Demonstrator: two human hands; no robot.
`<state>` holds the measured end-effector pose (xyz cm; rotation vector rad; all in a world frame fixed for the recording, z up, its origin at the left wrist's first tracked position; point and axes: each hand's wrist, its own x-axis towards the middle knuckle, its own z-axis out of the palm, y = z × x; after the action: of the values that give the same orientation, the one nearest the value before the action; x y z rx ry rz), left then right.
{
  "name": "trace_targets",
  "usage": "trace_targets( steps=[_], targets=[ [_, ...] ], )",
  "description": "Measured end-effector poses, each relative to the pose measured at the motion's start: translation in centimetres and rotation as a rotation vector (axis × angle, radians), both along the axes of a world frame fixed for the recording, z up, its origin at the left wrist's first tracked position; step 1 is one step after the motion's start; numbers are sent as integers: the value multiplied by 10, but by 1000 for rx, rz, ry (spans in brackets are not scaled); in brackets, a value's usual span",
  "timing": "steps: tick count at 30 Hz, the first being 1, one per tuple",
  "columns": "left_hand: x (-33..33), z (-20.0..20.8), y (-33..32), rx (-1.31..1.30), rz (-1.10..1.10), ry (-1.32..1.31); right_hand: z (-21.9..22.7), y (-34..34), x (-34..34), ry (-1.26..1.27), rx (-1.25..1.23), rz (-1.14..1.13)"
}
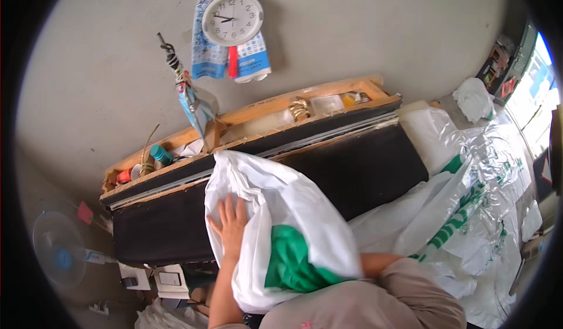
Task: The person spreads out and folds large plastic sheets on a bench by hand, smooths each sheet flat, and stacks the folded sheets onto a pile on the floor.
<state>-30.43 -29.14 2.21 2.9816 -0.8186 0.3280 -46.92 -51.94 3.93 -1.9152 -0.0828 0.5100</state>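
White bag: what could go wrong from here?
1. The left hand lies on the white bag with fingers spread, so the bag might slip.
2. The right hand is hidden, its forearm running behind the bag, so a poor hold there could go unnoticed.
3. Loose plastic sheeting beside that arm might snag or tangle.

Grey wall (352, 29), round white clock (233, 29) hung high; black-topped bench (375, 167) below; fan (61, 252) left; bright opening (535, 115) far right.
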Motion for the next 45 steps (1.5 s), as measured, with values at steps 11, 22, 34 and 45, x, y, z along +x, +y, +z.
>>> trace_targets(
  steps=[11,22,34,45],
  targets=[
    [-8,-4,34,-1399,-151,612,37,-142,-45,-106,-321,-914],
    [-74,50,12,-472,-600,-103,69,20,65,-248,341,-282],
    [-40,99,-10,-1059,-515,120,94,0,50,-827,-39,-320],
    [223,74,588,-1076,122,-790,214,-115,-87,-172,-118,-187]
  ],
)
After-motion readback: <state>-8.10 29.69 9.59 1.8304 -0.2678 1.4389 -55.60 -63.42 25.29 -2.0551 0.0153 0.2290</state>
